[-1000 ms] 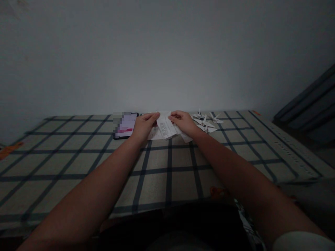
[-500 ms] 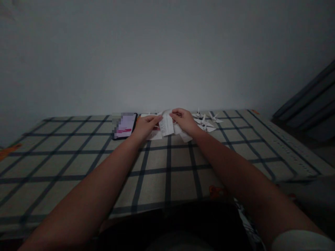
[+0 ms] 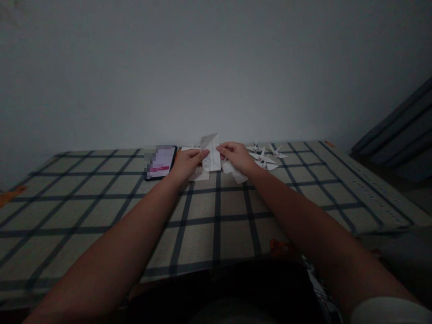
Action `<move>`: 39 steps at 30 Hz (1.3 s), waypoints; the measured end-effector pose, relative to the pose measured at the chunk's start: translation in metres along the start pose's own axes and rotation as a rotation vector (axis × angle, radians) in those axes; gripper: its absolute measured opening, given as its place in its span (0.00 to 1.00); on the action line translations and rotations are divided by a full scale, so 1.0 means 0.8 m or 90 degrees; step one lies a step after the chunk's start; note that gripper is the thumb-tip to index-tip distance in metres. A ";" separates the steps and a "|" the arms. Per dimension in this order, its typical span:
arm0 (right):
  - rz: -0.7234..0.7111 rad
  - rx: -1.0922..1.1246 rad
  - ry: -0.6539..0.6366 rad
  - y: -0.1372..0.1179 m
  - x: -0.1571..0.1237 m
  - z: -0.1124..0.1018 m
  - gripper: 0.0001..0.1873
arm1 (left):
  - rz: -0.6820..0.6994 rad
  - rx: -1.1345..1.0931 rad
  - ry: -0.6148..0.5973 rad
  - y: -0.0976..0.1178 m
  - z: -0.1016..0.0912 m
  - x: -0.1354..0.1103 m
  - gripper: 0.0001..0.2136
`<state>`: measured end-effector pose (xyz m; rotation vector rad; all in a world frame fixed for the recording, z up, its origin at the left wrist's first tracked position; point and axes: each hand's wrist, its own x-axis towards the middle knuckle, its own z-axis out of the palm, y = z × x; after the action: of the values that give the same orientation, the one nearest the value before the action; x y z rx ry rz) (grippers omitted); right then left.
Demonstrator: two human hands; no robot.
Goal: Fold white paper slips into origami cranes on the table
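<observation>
Between my two hands stands a folded piece of white paper, held upright with faint print on it and a slanted top edge. My left hand pinches its left side between thumb and fingers. On the right edge, my right hand grips the same paper with thumb and fingertips. Loose white paper pieces lie beneath my left hand, and more crumpled paper lies under my right. Several folded paper cranes sit on the cloth just right of my right hand.
A phone with a lit, partly blurred screen lies left of my left hand. The checked tablecloth covers the table, which meets a plain wall at the back. Dark striped fabric hangs at the far right.
The paper has been turned and raised, so a pointed upper part now rises above my fingers. Both hands stay at nearly the same spot.
</observation>
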<state>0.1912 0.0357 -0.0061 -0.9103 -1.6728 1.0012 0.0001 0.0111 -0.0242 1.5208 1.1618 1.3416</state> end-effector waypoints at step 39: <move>-0.018 -0.025 -0.082 0.005 -0.004 -0.001 0.15 | -0.008 -0.086 0.081 -0.002 -0.005 0.010 0.22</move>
<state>0.1936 0.0347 -0.0110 -0.8599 -1.8144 1.0295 -0.0042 0.0192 -0.0233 1.3461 1.1326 1.4957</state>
